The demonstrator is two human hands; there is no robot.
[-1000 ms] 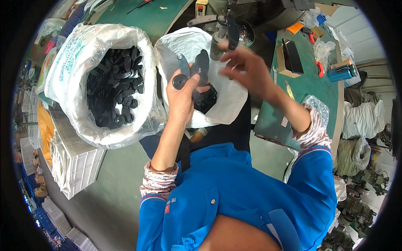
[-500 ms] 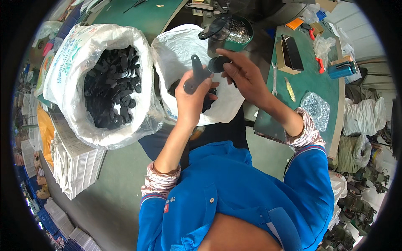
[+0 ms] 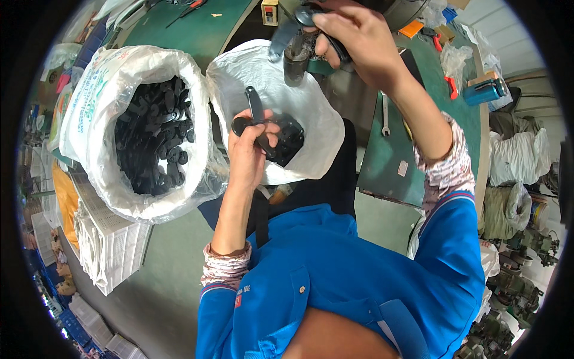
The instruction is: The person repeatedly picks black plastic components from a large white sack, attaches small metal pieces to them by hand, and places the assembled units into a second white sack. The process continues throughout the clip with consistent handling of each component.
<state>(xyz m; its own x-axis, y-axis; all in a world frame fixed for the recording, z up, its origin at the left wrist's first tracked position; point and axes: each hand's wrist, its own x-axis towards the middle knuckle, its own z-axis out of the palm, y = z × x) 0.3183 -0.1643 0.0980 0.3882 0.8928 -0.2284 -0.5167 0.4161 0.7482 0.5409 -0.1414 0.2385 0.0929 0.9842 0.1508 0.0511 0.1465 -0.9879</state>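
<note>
My left hand (image 3: 246, 151) is closed round a few flat black lever-shaped parts (image 3: 255, 106) with rounded ends, above the mouth of the middle white sack (image 3: 323, 113). More dark parts (image 3: 290, 140) lie inside that sack. At the top, my right hand (image 3: 373, 48) grips a black lever-shaped part (image 3: 339, 51), its thumb and fingers also at a round dark piece (image 3: 306, 15) that is partly hidden. Just below those fingers stands a dark metal cylinder (image 3: 296, 67), part of a machine. A blurred dark piece (image 3: 283, 40) shows beside it.
On the left stands a white sack (image 3: 89, 113) full of black parts (image 3: 152, 143), beside stacked white crates (image 3: 122, 251). The green bench (image 3: 382, 170) at right bears a wrench (image 3: 385, 113), a blue bottle (image 3: 483, 92) and red-handled tools (image 3: 451, 87).
My right hand has moved up and away from the left hand, toward the machine. My left hand has shifted left and down, still holding black parts. The view has shifted slightly.
</note>
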